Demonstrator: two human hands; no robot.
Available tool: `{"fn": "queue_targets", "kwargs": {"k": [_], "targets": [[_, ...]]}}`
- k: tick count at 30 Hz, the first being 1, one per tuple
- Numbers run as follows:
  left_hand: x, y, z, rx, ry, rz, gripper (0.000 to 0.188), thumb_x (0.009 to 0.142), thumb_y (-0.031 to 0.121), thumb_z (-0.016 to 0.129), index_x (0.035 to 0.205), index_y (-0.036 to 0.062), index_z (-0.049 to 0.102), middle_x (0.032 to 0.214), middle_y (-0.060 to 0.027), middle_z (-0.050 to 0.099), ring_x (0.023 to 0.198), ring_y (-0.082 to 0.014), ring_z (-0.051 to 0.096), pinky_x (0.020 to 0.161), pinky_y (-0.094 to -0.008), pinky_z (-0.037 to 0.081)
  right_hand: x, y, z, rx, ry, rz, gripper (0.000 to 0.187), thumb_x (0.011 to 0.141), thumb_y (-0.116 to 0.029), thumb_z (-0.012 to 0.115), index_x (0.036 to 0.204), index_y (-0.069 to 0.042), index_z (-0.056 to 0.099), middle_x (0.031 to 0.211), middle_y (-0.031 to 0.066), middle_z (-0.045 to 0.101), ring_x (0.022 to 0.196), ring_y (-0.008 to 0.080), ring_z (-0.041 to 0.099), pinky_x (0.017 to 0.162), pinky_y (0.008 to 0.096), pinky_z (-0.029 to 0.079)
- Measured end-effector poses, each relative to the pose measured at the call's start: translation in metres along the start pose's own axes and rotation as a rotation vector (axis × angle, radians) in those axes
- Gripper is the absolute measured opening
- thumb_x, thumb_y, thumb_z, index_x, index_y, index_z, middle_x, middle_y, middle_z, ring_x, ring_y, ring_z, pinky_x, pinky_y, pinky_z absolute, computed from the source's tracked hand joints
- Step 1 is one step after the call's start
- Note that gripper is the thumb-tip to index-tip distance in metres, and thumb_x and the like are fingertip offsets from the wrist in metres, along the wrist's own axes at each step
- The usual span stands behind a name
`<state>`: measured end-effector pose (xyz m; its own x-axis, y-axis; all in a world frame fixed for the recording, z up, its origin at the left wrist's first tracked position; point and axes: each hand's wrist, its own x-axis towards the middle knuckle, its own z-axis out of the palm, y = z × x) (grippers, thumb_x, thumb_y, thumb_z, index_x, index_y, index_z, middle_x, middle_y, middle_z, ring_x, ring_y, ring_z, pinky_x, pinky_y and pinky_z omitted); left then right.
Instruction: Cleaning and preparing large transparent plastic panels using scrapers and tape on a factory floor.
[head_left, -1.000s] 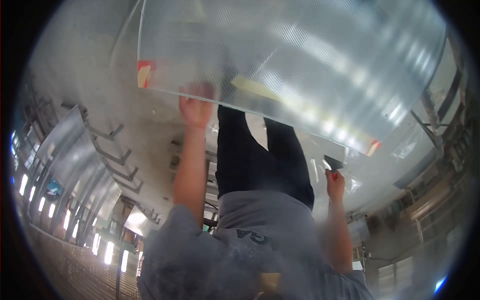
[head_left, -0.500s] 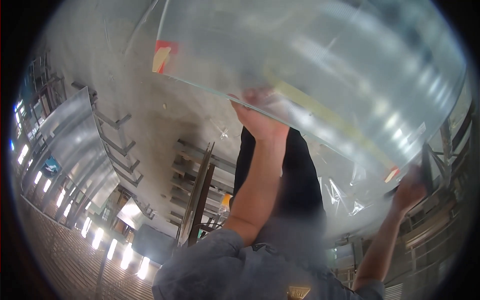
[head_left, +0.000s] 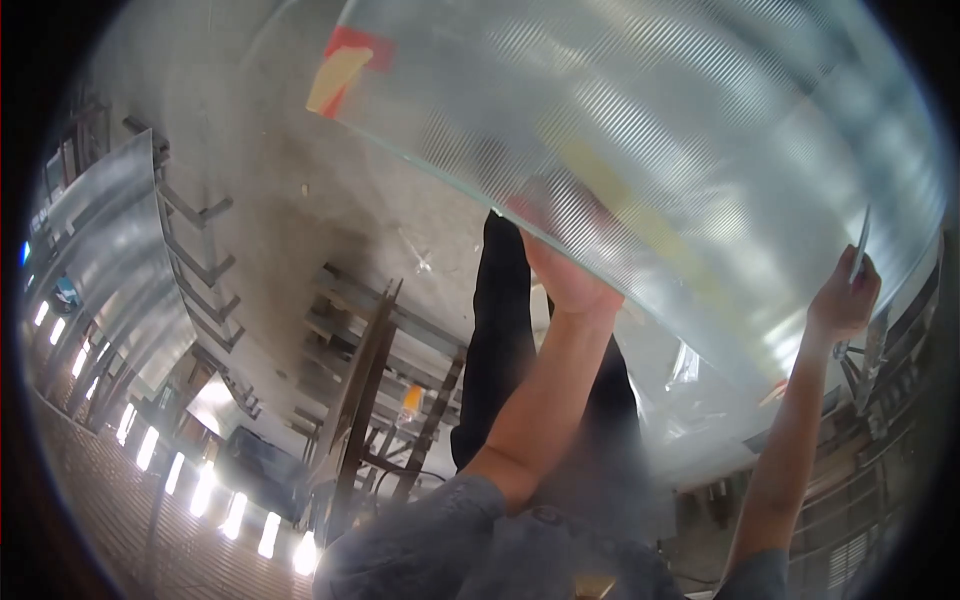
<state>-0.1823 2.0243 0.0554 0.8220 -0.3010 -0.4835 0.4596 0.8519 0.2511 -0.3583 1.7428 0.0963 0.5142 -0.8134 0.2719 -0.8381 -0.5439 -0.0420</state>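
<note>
A large clear ribbed glass sheet (head_left: 640, 120) slants across the upper right. Red and cream tape (head_left: 345, 72) covers its left corner. At the sheet's lower edge, my left hand (head_left: 568, 272) grips the glass; its fingers show blurred through the pane. My right hand (head_left: 845, 300) is closed around a thin, pointed, blade-like tool (head_left: 862, 240), held upright in front of the sheet's right part. Whether the tool touches the glass I cannot tell. A faint yellowish strip (head_left: 610, 190) runs along the sheet, near the lower edge.
On the left stands a rack (head_left: 205, 215) with metal prongs, next to large shiny sheets (head_left: 125, 250). Metal frames (head_left: 365, 380) and an orange-topped item (head_left: 411, 400) are near my legs. Crumpled clear plastic (head_left: 685, 365) lies on the concrete floor (head_left: 290, 170).
My right hand has risen from beside the sheet's lower right corner to in front of the glass, with the blade-like tool now showing. My left hand still holds the edge; the view has shifted.
</note>
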Motion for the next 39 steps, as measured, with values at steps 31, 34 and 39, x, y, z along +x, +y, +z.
{"fn": "queue_targets", "kwargs": {"k": [31, 34, 39], "targets": [[-0.02, 0.084, -0.027, 0.398, -0.09, -0.285, 0.047, 0.106, 0.047, 0.038, 0.126, 0.0116, 0.063, 0.122, -0.0064, 0.068, 0.121, -0.0262, 0.059, 0.107, -0.0493, 0.04, 0.001, -0.003, 0.0, 0.121, 0.039, -0.132, 0.021, 0.084, -0.01, 0.073, 0.102, -0.02, 0.069, 0.091, -0.0048, 0.07, 0.079, 0.0135, 0.071, 0.065, 0.0298, 0.054], [-0.014, 0.102, -0.022, 0.665, 0.043, -0.214, 0.048, 0.106, 0.045, 0.038, 0.126, 0.0078, 0.061, 0.118, -0.0086, 0.068, 0.113, -0.027, 0.063, 0.102, -0.0473, 0.043, 0.0, 0.005, -0.001, 0.172, 0.018, -0.122, 0.024, 0.084, -0.009, 0.072, 0.104, -0.021, 0.068, 0.092, -0.0047, 0.07, 0.082, 0.0142, 0.072, 0.065, 0.0308, 0.053], [0.008, 0.169, -0.002, 1.217, 0.399, 0.085, 0.037, 0.103, 0.038, 0.052, 0.123, 0.0084, 0.057, 0.11, -0.0064, 0.064, 0.098, -0.0203, 0.063, 0.084, -0.0371, 0.051, -0.003, -0.008, -0.003, 0.166, 0.0, -0.079, 0.021, 0.086, -0.012, 0.07, 0.105, -0.02, 0.067, 0.092, -0.0053, 0.069, 0.083, 0.0145, 0.072, 0.065, 0.0309, 0.054]]}}
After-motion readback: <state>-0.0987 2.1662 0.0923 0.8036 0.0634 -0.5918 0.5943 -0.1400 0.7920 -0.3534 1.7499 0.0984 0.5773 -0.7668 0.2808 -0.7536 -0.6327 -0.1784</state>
